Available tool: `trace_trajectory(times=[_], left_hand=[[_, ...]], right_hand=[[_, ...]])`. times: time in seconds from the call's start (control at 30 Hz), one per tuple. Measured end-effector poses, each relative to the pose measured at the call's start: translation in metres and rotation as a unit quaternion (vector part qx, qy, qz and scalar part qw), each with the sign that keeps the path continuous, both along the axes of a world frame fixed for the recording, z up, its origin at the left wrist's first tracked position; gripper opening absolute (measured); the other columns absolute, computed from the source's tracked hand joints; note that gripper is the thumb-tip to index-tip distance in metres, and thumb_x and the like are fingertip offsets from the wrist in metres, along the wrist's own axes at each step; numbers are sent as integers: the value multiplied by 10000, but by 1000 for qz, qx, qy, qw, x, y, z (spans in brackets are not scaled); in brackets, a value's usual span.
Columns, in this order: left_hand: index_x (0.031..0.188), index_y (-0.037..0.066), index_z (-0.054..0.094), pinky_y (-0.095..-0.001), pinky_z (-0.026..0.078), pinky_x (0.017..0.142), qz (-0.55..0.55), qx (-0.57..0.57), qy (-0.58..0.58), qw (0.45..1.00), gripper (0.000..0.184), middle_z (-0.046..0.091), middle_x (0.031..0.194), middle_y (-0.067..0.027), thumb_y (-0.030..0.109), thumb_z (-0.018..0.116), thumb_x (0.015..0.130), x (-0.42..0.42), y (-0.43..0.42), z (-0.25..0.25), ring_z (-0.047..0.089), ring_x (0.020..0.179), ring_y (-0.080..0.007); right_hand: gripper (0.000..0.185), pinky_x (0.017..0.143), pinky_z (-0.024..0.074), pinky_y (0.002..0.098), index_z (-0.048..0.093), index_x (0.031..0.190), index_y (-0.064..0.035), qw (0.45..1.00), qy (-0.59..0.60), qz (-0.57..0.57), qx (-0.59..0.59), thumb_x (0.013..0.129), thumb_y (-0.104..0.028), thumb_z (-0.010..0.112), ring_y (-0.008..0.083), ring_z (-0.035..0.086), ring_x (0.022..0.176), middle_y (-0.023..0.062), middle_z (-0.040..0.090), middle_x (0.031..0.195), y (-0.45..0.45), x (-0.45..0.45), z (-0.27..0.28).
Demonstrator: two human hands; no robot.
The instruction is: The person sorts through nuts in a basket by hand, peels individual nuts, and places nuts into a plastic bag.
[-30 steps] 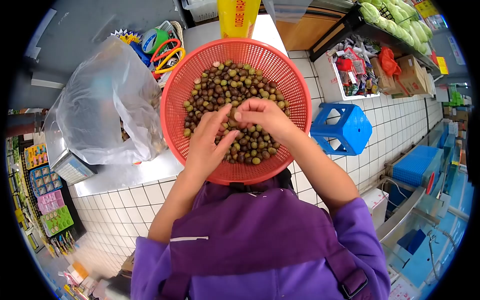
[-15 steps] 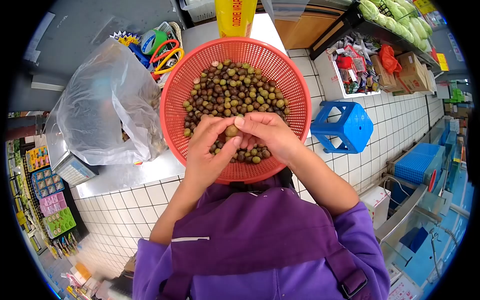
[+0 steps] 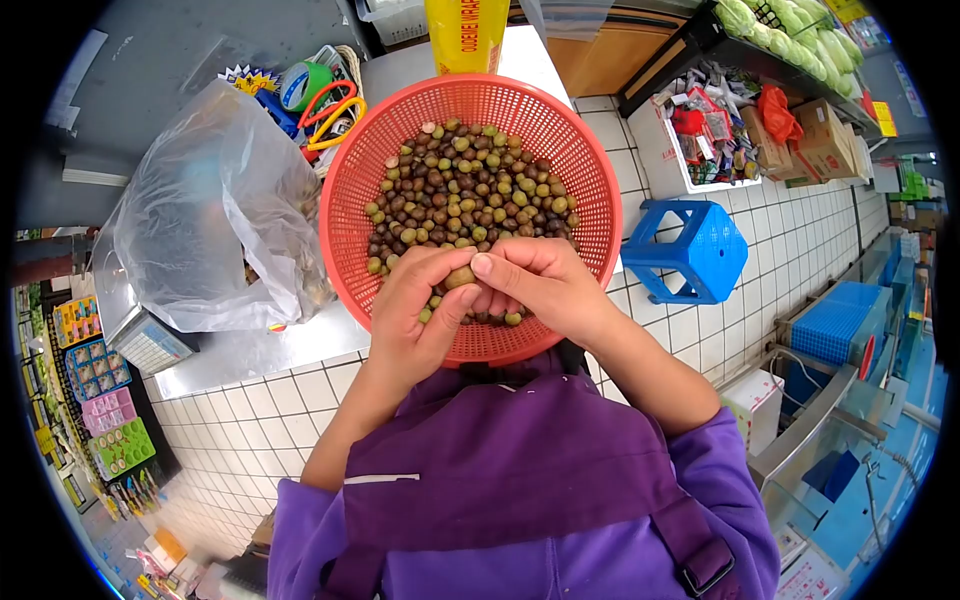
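Observation:
Many small round fruits [image 3: 455,185], green to dark brown, lie in a red plastic mesh basket [image 3: 345,190] in front of me. Over the near part of the basket, my left hand [image 3: 420,305] is closed, with a brownish-green round fruit [image 3: 460,278] between its thumb and index finger. My right hand [image 3: 545,285] meets it from the right, its thumb and bent fingers pinched at that fruit's edge. The tips of both hands nearly touch. The fingers partly cover the fruit and the fruits below.
Left of the basket, a clear plastic bag [image 3: 210,220] stands on the metal counter [image 3: 240,362] beside a scale [image 3: 150,340]. Scissors [image 3: 335,120] and tape [image 3: 300,85] lie behind it. A yellow box [image 3: 465,35] is at the back. A blue stool [image 3: 685,250] stands on the right.
Both hands have shifted slightly toward me and down, with the fruit still between the fingers. The basket and surroundings look nearly the same.

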State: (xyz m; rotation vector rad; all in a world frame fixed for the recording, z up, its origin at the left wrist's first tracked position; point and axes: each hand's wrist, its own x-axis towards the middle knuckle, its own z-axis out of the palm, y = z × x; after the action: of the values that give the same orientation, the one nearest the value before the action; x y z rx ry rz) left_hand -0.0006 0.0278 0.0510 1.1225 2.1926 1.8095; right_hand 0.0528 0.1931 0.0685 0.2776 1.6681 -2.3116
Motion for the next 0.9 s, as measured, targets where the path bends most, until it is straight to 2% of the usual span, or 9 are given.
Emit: trace_trajectory(times=[0.13,0.2,0.27,0.3,0.4,0.47,0.63,0.8,0.9], left_hand=[[1065,7,564,-275,428,674,-13,-37,-3,999,272,584,817,-62,103,620,816,4,-7,9,538,717,-181],[1063,10,567,-273,426,669,-14,-32,-17,999,268,588,801,-54,109,618,819,5,-8,10,538,707,-179],[1063,16,577,-269,424,662,-51,19,-150,987,264,585,831,-55,114,618,821,6,-7,10,535,718,-178],[1063,16,577,-269,424,662,-51,19,-150,987,264,585,831,-55,114,618,821,6,-6,12,535,718,-178],[1064,20,585,-266,426,655,-63,8,-69,996,281,583,861,-55,99,640,800,2,-2,21,534,728,-175],[1078,25,585,-276,431,650,-84,-11,-7,996,323,578,878,-62,66,658,766,2,-2,27,534,734,-185],[1095,31,577,-304,434,639,-128,-51,43,989,388,572,846,-76,39,669,718,-7,-10,23,537,715,-218],[1087,30,581,-317,432,617,-146,-41,66,986,385,568,822,-83,31,650,708,-8,-8,22,537,698,-231],[1076,25,582,-316,429,607,-138,-57,66,987,365,565,814,-80,25,632,715,-7,-11,23,536,690,-229]], right_hand=[[220,549,425,188,592,823,-35,1000,2,-6,6,891,-243,570,41,514,620,-12,575,692,1,3,2],[173,608,436,185,553,967,-37,998,38,-15,-39,869,-172,598,43,536,700,-3,584,797,1,5,3],[220,653,451,201,522,1031,-24,995,86,-24,-47,852,-123,606,62,550,757,19,583,864,-2,6,1],[294,698,466,217,492,1095,-12,989,135,-34,-55,835,-74,614,80,565,814,41,582,931,-4,7,0],[317,762,459,238,481,1100,-18,989,141,-26,-42,811,-17,611,86,556,877,44,566,970,-2,12,2],[310,751,460,234,482,1090,-22,991,131,-15,-34,805,-5,604,84,555,872,42,563,969,0,15,5],[290,725,460,220,487,1052,-36,995,98,0,-31,786,10,592,70,552,845,27,560,946,1,16,12],[314,635,466,197,483,1023,-41,984,113,3,141,733,-4,600,52,559,719,9,569,839,-4,15,25],[324,609,469,193,485,1020,-41,972,143,-5,186,717,-6,596,57,568,698,9,573,811,-8,15,23]])
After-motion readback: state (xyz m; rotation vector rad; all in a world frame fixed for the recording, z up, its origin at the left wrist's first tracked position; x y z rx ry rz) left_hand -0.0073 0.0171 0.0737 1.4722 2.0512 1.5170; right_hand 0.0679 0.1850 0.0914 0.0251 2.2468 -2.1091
